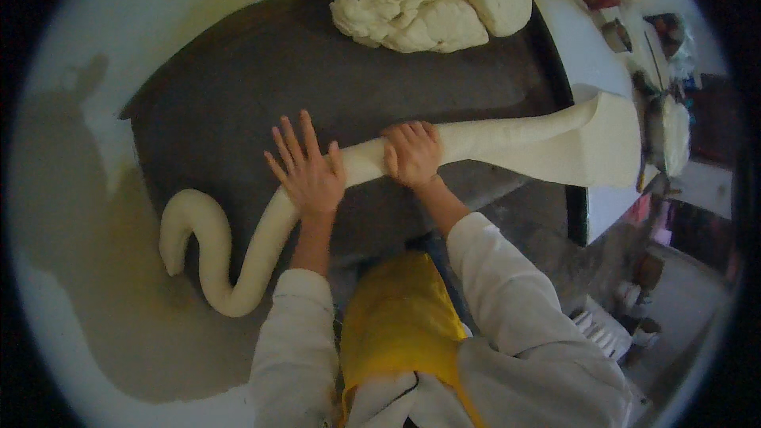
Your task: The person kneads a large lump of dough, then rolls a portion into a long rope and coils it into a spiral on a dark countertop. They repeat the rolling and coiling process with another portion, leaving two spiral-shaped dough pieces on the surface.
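A long, smooth roll of pale dough [499,137] runs across a dark work surface [238,89]. On the left it winds in an S-shaped bend, and at the right it widens into a flat, partly unrolled sheet [606,148]. My left hand [312,178] rests on the roll with its fingers spread and gripping nothing. Farther right, my right hand [414,154] is curled over the top of the roll, fingers together around it. The underside of the dough beneath both palms is hidden.
Large lumps of dough [416,6] sit at the far edge of the surface. A white surface [600,59] adjoins on the right, with assorted items beyond it. A pale wall [71,202] bounds the left. My yellow apron [398,321] is close to the near edge.
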The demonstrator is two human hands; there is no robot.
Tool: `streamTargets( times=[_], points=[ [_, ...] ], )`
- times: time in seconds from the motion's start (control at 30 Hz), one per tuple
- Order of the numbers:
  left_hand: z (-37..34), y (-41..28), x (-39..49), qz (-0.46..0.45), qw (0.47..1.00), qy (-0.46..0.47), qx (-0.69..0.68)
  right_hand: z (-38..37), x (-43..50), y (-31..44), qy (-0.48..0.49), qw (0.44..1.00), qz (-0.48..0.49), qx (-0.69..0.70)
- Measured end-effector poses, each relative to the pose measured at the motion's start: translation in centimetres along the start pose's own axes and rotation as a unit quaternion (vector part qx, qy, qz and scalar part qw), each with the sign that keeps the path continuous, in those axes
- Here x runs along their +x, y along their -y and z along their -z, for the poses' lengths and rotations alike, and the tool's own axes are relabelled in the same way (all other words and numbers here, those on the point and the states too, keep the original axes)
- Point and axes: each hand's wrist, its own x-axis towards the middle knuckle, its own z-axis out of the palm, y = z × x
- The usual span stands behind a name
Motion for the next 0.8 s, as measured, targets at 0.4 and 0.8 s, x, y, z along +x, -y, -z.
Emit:
streamTargets(
  times=[0.4, 0.8],
  points=[
    [6.2, -3.3, -12.3, -0.162, 0.985, 0.046, -0.022, 12.8, 1.3, 3.9, 0.201, 0.969, -0.029, -0.144],
    [3.6, -7.8, -17.0, -0.093, 0.995, -0.007, -0.019, 16.2, -11.7, -7.6, 0.1, 0.986, -0.113, -0.076]
  ],
)
